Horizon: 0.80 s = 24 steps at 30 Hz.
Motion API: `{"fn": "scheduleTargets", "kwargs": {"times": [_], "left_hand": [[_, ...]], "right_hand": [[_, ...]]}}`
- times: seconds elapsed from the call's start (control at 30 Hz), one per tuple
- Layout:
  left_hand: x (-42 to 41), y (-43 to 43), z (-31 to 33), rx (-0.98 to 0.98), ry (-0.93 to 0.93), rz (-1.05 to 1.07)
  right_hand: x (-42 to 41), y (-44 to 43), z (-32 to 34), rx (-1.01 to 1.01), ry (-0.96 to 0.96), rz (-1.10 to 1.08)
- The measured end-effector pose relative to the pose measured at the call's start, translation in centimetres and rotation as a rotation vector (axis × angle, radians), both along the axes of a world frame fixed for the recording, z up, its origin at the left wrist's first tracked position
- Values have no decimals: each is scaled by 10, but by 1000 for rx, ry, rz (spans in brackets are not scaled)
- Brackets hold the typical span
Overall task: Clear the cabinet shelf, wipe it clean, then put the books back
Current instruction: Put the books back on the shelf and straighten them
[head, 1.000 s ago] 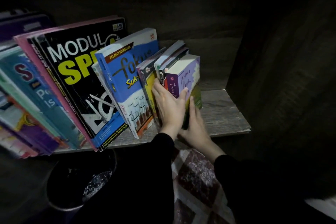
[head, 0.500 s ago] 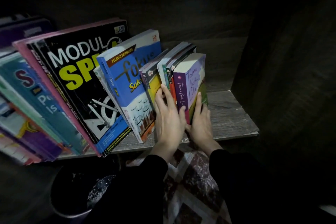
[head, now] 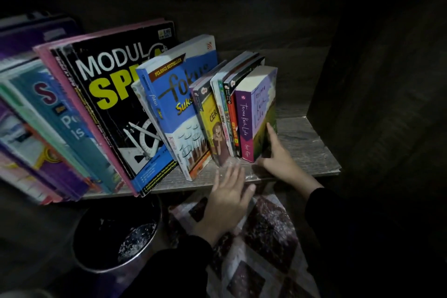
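A row of books leans leftward on the grey wooden shelf (head: 307,152). The rightmost is a purple paperback (head: 254,113). To its left stand thin books with a yellow cover (head: 212,118), then a blue "fokus" book (head: 176,109) and a large black "MODUL" workbook (head: 116,94). My right hand (head: 278,155) presses flat against the purple paperback's right cover, fingers straight. My left hand (head: 227,191) hovers open just in front of the shelf's front edge, blurred, touching no book.
More large books (head: 36,128) fill the shelf's left side. The dark cabinet wall (head: 377,94) closes the right end, with bare shelf beside the paperback. Below the shelf stand a black round bin (head: 116,232) and a patterned cloth (head: 258,237).
My left hand has come off the book spines and drawn back below the shelf edge. My right hand stays against the purple paperback. The small books now stand more upright.
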<state>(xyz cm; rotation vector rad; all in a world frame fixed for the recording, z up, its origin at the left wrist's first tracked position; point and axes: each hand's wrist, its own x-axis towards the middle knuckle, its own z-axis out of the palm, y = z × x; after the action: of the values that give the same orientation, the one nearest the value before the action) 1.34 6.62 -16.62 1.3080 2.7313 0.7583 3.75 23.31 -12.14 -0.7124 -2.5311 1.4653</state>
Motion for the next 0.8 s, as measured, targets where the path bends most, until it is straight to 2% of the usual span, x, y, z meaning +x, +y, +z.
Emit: {"fn": "scheduleTargets", "kwargs": {"times": [0.07, 0.2, 0.27, 0.4, 0.53, 0.63, 0.73, 0.8], "left_hand": [[12, 7, -2, 1, 57, -31], [22, 8, -1, 0, -153, -184], [20, 3, 5, 48, -187, -192], [7, -23, 25, 104, -206, -119], [-24, -60, 46, 200, -103, -7], [-39, -84, 64, 246, -52, 110], [-45, -94, 79, 258, -41, 141], [-46, -91, 86, 235, 2, 133]], "right_hand": [[7, -2, 5, -32, 2, 4], [20, -10, 14, 45, 27, -69], [22, -15, 17, 118, 76, -148], [17, -36, 23, 204, 211, -198], [-2, -67, 34, 309, 230, -144], [-17, -76, 42, 443, 225, -346], [-22, -82, 44, 278, 423, -507], [-23, -79, 44, 197, 468, -583]]}}
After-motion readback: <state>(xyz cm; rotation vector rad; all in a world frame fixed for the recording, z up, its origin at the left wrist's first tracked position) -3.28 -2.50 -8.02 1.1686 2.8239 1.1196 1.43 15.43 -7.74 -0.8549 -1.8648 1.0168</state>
